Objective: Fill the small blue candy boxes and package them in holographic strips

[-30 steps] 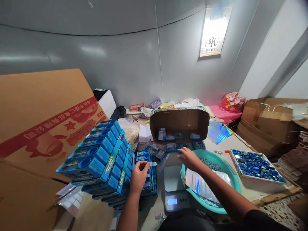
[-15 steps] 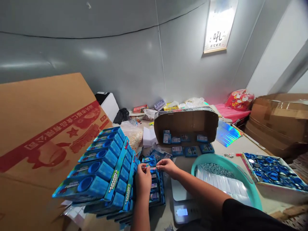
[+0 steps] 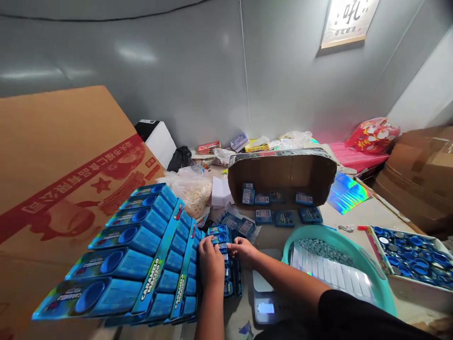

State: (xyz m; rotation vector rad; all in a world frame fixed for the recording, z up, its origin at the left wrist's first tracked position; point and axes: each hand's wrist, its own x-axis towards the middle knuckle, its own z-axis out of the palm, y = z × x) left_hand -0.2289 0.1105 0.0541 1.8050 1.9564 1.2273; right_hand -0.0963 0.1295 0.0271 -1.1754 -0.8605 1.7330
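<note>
My left hand [image 3: 211,257] and my right hand [image 3: 243,249] meet over a low stack of small blue boxes [image 3: 226,264] at the table's middle. Both hands have curled fingers pinched on a small item between them at the top of the stack; I cannot make out what it is. Left of my hands leans a tall fanned stack of blue display cartons [image 3: 141,255] with round holes. A small digital scale [image 3: 264,302] sits just right of my right wrist.
A teal basin [image 3: 375,283] holds small grey pellets and holographic pouches. A tray of blue caps [image 3: 410,250] sits at the right. An open cardboard box [image 3: 279,177] lies on its side behind, with small blue packs. A large cardboard sheet [image 3: 53,156] stands at the left.
My right hand came from the basin's edge over to my left hand at the small blue boxes. Both hands have lowered onto the stack. The view has shifted left and down.
</note>
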